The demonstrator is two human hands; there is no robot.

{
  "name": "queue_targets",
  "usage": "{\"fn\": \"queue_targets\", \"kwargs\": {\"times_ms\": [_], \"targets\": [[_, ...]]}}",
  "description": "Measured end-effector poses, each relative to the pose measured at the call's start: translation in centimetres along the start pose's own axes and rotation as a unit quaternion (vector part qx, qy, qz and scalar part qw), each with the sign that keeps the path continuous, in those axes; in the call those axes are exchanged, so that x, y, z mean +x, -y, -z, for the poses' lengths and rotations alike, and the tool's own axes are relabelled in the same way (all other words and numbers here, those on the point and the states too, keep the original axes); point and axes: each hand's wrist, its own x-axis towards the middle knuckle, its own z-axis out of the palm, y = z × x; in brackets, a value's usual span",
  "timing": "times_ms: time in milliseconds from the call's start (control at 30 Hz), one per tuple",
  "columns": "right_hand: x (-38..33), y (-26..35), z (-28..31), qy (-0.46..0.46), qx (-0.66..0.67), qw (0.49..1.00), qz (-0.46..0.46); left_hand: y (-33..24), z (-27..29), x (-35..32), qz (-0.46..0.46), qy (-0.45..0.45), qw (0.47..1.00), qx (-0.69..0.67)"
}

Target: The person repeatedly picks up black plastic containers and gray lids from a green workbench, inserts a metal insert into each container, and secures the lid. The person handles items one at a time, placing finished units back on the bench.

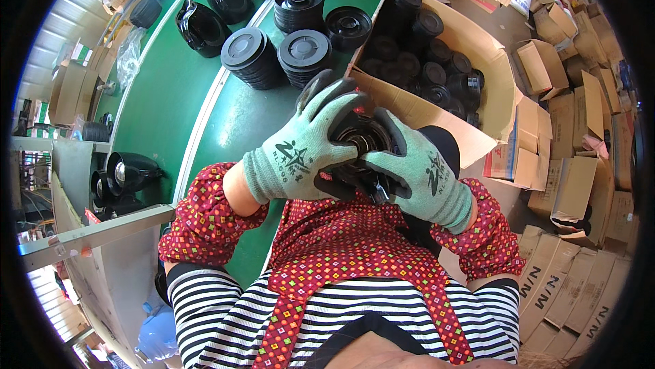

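Observation:
Between my gloved hands is a glossy black hollow round part [367, 138], held in front of the apron with its opening facing up. My left hand [303, 140], in a pale green and grey work glove, curls its fingers around the left and far sides. My right hand [419, 171], gloved alike, grips the right side, its thumb at the near rim. The fingers hide much of the part, so its exact kind cannot be told. Just beyond my left hand stand two stacks of black round discs, a left stack [247, 52] and a right stack [304, 52].
Farther back on the green table [228, 113] are a stack of black rings [299, 2], a black round lid [348, 24] and several glossy black housings [201, 28]. An open carton [498, 86] of black parts stands at the right. Many cardboard boxes [573, 185] lie beyond it.

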Motion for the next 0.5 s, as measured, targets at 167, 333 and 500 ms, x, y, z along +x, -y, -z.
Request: {"fn": "queue_targets", "kwargs": {"times_ms": [167, 333, 500], "targets": [[-1.1, -0.9, -0.7, -0.059, 0.077, 0.994, -0.058, -0.3, -1.1, -0.7, 0.027, -0.079, 0.996, -0.027], [-4.5, -3.3, -4.2, -0.187, 0.505, 0.779, -0.322, -2.5, -3.2, -1.6, 0.071, -0.281, 0.956, -0.049], [-4.5, -2.4, -4.7, -0.293, 0.663, 0.576, -0.378, -6.1, -7.9, -3.8, 0.086, -0.334, 0.928, -0.142]]}}
